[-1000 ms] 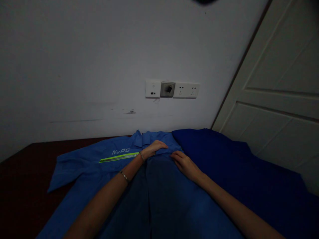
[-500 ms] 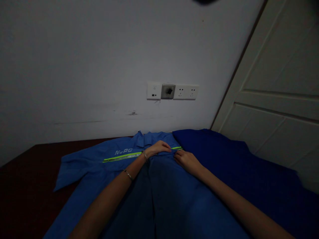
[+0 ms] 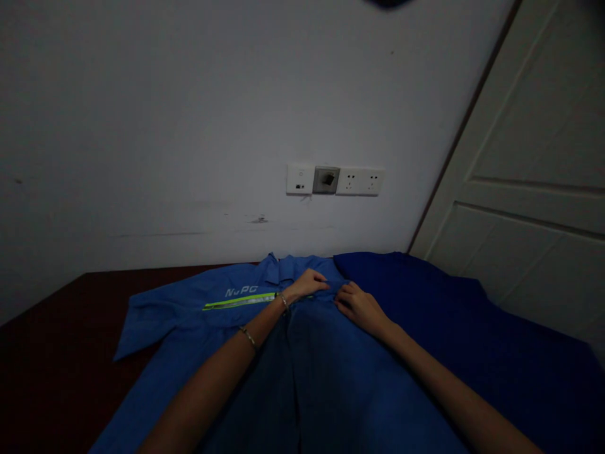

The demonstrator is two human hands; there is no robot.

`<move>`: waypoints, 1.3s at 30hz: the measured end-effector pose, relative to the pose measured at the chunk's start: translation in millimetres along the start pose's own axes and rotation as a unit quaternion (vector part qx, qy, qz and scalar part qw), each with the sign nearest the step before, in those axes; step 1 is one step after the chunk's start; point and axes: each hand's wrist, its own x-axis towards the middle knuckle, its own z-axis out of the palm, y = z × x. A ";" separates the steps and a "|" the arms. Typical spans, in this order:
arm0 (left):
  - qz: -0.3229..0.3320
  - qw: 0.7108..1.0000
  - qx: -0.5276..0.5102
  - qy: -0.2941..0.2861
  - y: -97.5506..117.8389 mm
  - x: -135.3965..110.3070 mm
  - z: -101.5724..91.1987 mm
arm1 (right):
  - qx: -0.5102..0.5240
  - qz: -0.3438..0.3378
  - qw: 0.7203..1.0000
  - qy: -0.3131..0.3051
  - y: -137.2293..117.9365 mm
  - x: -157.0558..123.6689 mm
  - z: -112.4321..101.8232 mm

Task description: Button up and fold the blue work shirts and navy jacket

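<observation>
A blue work shirt lies spread out, with a yellow-green and silver reflective stripe and white lettering on its chest. Over its lower part is a matching blue garment that looks like trousers, a dark line running down its middle. My left hand pinches the top edge of this garment near the shirt's chest. Just right of it, my right hand has curled fingers gripping the same edge. A short stretch of cloth spans the gap between the hands. Bracelets circle my left wrist and forearm.
Darker blue cloth lies to the right. The dark red surface beneath shows at the left. Behind rises a pale wall with a row of sockets; a white panelled door stands at the right.
The held edge has been drawn up between my hands and now covers the stripe's right part. My right hand has shifted slightly away from my left. The view has tilted a little.
</observation>
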 end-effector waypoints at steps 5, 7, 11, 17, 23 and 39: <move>-0.016 0.999 -0.029 -0.011 1.3 -1.7 1.3 | -0.013 0.004 0.995 0.102 -5.5 -1.6 -2.2; -0.028 0.999 -0.032 -0.027 4.5 -3.9 1.2 | -0.017 0.019 0.990 0.137 -8.4 -2.3 -0.9; -0.040 0.998 -0.037 -0.036 10.4 -7.5 0.7 | 0.019 0.060 0.984 0.167 -10.3 -2.6 5.0; -0.042 0.997 -0.058 -0.020 12.5 -8.1 2.1 | 0.096 0.111 0.973 0.178 -7.9 -0.5 11.7; -0.026 0.997 -0.068 0.014 10.5 -8.1 8.8 | 0.127 0.112 0.966 0.197 -3.8 1.7 18.7; -0.038 0.990 -0.128 0.050 3.6 -1.0 -15.9 | 0.111 0.106 0.968 0.200 -2.9 2.2 22.6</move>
